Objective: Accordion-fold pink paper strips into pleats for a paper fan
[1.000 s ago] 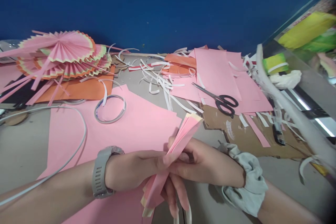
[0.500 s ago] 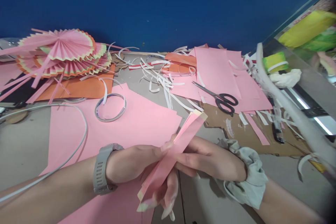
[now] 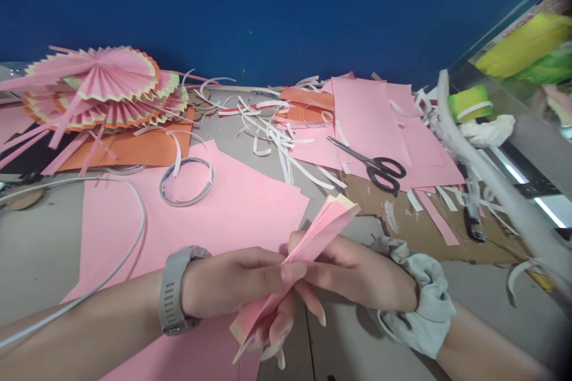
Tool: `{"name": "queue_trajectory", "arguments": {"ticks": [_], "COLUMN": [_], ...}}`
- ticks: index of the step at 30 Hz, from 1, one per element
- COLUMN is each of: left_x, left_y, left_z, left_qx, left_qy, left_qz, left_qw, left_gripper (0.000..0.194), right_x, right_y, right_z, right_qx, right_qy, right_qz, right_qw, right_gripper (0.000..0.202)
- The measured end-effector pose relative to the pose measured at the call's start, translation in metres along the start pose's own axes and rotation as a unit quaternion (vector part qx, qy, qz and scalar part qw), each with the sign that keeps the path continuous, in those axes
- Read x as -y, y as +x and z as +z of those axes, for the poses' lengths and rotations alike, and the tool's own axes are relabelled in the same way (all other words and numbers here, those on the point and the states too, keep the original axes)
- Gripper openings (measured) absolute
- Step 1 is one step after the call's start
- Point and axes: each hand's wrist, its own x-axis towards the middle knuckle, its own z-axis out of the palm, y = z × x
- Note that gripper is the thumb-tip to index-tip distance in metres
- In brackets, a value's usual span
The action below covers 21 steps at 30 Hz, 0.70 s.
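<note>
Head camera shows your left hand (image 3: 236, 283) and right hand (image 3: 357, 274) both pinching the folded pink paper (image 3: 319, 235) near its middle, at lower centre of the frame, its long axis slanting from lower left to upper right, neither hand nearer.

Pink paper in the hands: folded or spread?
Folded. The held pink paper forms a narrow strip, with layered edges visible at its upper end.

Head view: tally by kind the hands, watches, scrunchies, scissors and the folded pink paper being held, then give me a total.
Hands, left and right: 2
Folded pink paper: 1
Watch: 1
Scrunchie: 1
Scissors: 1
Total: 6
</note>
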Motion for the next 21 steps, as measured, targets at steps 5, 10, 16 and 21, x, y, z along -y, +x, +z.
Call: {"name": "queue_trajectory", "arguments": {"ticks": [5,10,16,21], "left_x": [-0.001,0.002,0.006,-0.002], "left_y": [0.000,0.000,0.000,0.000], "left_z": [0.001,0.004,0.007,0.008], "left_qx": [-0.041,-0.134,-0.211,-0.186], "left_qy": [0.008,0.062,0.136,0.130], "left_qz": [-0.030,-0.052,-0.035,-0.071], "left_qw": [0.999,0.988,0.967,0.971], "left_gripper": [0.039,0.035,0.037,0.034], "right_x": [0.003,-0.002,-0.008,-0.004], "right_y": [-0.002,-0.002,0.002,0.000], "right_z": [-0.001,-0.001,0.004,0.000], "right_qx": [-0.013,-0.032,-0.162,-0.132], "right_qy": [0.009,-0.032,-0.124,-0.093], "right_qz": [-0.015,-0.019,0.040,0.045], "right_qw": [1.000,0.999,0.978,0.986], "right_gripper": [0.027,0.042,0.027,0.035]}}
